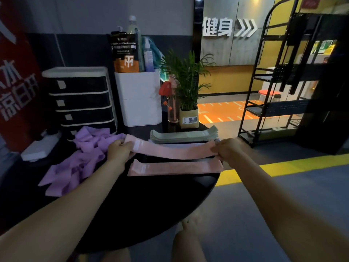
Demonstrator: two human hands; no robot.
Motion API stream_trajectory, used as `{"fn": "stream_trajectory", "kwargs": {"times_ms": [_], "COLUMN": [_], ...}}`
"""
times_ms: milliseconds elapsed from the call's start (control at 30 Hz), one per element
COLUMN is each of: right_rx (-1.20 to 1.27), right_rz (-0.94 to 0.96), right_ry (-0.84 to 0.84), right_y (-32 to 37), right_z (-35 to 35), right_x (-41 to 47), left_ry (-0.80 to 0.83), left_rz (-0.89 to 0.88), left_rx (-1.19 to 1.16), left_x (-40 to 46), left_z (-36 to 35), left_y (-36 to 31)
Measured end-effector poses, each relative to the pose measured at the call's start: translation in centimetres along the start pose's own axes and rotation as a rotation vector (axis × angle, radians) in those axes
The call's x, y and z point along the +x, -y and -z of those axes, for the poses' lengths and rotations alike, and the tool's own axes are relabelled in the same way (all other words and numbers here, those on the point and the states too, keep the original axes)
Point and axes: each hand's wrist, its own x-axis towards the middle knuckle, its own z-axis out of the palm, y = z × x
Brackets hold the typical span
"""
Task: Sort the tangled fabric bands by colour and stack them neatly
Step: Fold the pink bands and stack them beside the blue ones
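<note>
A pink fabric band (175,151) is stretched flat between my hands above the black round table (151,205). My left hand (120,151) grips its left end and my right hand (227,150) pinches its right end. Just below it a stack of pink bands (175,167) lies flat on the table. Behind it sits a neat stack of green bands (184,136), with a pale lilac band (181,145) showing at its front edge. A tangled heap of purple bands (75,159) lies to the left.
At the back of the table stand a black drawer unit (81,99), a white bin (139,99) holding bottles, a pink bottle (172,108) and a potted plant (188,103). A white power strip (39,146) lies far left. A black metal rack (273,91) stands on the right.
</note>
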Motion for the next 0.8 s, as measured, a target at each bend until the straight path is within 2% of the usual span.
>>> {"fn": "stream_trajectory", "kwargs": {"times_ms": [133, 233, 400, 800], "right_rx": [-0.161, -0.273, -0.412, -0.465], "right_rz": [0.044, 0.078, 0.099, 0.100], "right_ry": [-0.114, -0.163, -0.199, -0.256], "right_y": [-1.9, -2.8, -3.9, -4.8], "right_z": [-0.3, -0.8, -1.0, -1.7], "right_x": [0.6, 0.6, 0.4, -0.2], "left_ry": [-0.055, -0.046, -0.043, -0.043], "left_rz": [-0.182, -0.234, -0.216, -0.191], "left_rx": [0.527, 0.708, 0.747, 0.675], "left_x": [-0.6, -1.2, -1.1, -1.1], "left_z": [0.0, 0.0, 0.4, 0.9], "left_y": [1.4, 2.3, 3.7, 4.5]}}
